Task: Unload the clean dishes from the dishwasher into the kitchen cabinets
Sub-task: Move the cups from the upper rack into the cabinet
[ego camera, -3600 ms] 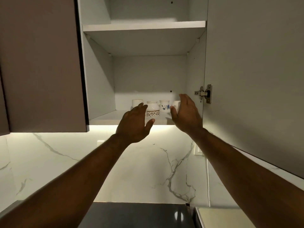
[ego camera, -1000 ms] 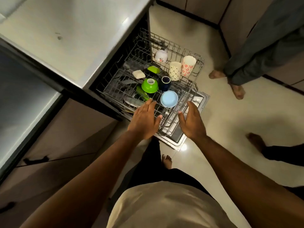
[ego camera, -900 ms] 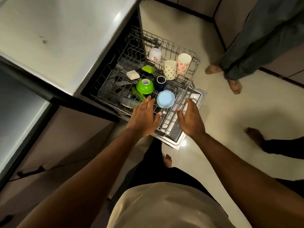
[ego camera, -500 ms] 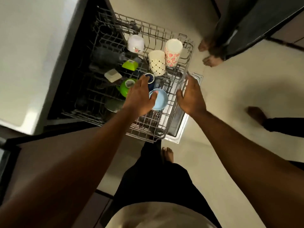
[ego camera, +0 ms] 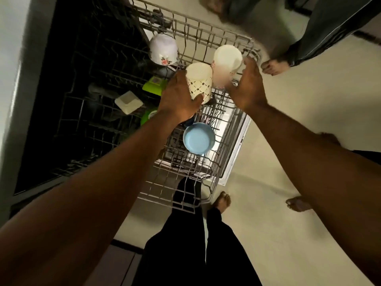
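The wire dishwasher rack (ego camera: 191, 195) is pulled out below me. My left hand (ego camera: 177, 100) grips an upturned cream cup with a dark diamond pattern (ego camera: 200, 81), thumb under its lower edge. Beside it stands an upturned white cup with red flowers (ego camera: 225, 60); my right hand (ego camera: 246, 87) wraps around its right side with fingers curved. A light blue bowl (ego camera: 199, 138) sits nearer to me in the rack.
Farther back in the rack are a white floral cup (ego camera: 164, 48), a green lid (ego camera: 154, 84), a cream square dish (ego camera: 128, 102) and a green bowl (ego camera: 148, 115). Another person's bare feet (ego camera: 275, 66) stand just past the rack. The counter edge (ego camera: 8, 100) runs along the left.
Earlier both hands were at the upper cabinet shelf. They came down over the rack, passed the blue bowl and reached forward to the two tall cups, which they now hold.
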Available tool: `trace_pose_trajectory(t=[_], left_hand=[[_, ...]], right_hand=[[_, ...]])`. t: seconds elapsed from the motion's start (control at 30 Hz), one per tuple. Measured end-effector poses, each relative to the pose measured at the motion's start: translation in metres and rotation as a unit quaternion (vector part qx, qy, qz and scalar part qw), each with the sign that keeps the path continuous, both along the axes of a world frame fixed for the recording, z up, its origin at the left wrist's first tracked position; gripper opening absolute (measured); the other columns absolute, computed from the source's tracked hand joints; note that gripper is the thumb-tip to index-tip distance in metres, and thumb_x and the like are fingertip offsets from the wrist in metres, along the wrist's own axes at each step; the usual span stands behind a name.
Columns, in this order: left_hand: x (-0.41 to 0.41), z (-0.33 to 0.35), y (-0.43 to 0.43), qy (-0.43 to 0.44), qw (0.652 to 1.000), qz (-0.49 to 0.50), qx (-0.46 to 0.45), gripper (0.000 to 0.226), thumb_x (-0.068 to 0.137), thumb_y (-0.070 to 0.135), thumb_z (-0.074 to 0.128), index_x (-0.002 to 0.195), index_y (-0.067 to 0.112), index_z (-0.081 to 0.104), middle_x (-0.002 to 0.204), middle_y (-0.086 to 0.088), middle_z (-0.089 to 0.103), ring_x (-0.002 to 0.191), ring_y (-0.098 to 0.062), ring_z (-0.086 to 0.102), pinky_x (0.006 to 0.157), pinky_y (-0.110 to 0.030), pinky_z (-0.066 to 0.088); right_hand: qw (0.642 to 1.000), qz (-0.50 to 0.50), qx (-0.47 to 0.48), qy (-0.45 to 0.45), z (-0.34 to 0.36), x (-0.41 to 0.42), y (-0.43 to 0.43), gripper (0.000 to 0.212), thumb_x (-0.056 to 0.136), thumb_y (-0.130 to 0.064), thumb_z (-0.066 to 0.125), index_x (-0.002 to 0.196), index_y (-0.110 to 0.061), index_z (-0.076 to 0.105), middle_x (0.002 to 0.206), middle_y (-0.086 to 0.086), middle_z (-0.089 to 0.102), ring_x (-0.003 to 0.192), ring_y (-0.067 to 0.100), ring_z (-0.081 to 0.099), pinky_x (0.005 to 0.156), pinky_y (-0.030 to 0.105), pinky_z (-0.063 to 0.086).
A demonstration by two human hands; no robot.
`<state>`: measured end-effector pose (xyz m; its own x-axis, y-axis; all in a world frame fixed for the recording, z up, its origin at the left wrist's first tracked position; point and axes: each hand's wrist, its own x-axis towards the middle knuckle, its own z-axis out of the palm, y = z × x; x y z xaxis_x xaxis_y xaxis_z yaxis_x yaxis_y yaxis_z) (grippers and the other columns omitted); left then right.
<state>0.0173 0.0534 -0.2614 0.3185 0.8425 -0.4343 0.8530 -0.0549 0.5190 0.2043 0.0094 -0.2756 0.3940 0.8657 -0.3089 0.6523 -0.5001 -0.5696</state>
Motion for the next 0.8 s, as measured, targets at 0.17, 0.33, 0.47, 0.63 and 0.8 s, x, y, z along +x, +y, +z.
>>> trace_pose_trajectory(t=[0.17,0.33,0.47,0.63,0.8], left_hand=[[0.014,-0.026,0.015,-0.017,0.999,0.026,-0.034,0.085,0.078,0.038,0.077,0.144,0.008,0.033,0.14,-0.011,0.049,0.128,-0.027,0.048,0.102,-0.034,0.043],[0.031,-0.036,0.026,-0.021,0.995,0.071,-0.066,0.088,0.075,0.039,0.081,0.142,0.008,0.033,0.138,-0.008,0.052,0.126,-0.023,0.05,0.096,-0.028,0.043],[0.04,-0.04,0.034,-0.014,0.99,0.11,-0.086,0.086,0.074,0.04,0.082,0.14,0.009,0.037,0.137,-0.006,0.054,0.126,-0.021,0.051,0.088,-0.02,0.04],[0.045,-0.037,0.033,-0.001,0.987,0.137,-0.086,0.09,0.071,0.042,0.084,0.141,0.009,0.039,0.138,-0.006,0.054,0.126,-0.02,0.051,0.09,-0.023,0.042],[0.042,-0.025,0.02,-0.039,0.983,0.177,-0.032,0.088,0.068,0.036,0.087,0.138,0.01,0.041,0.136,-0.006,0.055,0.123,-0.02,0.052,0.091,-0.022,0.043]], right_hand=[[1.0,-0.024,0.013,0.004,-0.022,0.003,0.024,0.078,0.084,-0.031,0.071,0.144,-0.003,0.03,0.143,0.015,0.043,0.129,0.028,0.044,0.1,0.028,0.037],[0.999,-0.031,0.008,0.03,-0.036,0.006,0.037,0.087,0.079,-0.039,0.075,0.145,-0.005,0.029,0.142,0.012,0.044,0.128,0.026,0.044,0.097,0.024,0.035],[0.999,-0.037,0.01,0.037,-0.041,0.01,0.042,0.091,0.073,-0.041,0.079,0.142,-0.006,0.032,0.139,0.012,0.044,0.126,0.025,0.044,0.097,0.025,0.037],[0.997,-0.041,0.025,0.065,-0.039,0.016,0.041,0.085,0.068,-0.038,0.083,0.134,-0.006,0.04,0.133,0.009,0.048,0.12,0.021,0.046,0.085,0.018,0.033],[0.992,-0.068,0.054,0.096,-0.029,0.018,0.03,0.09,0.063,-0.042,0.085,0.134,-0.007,0.043,0.133,0.007,0.05,0.119,0.017,0.046,0.09,0.016,0.036]])
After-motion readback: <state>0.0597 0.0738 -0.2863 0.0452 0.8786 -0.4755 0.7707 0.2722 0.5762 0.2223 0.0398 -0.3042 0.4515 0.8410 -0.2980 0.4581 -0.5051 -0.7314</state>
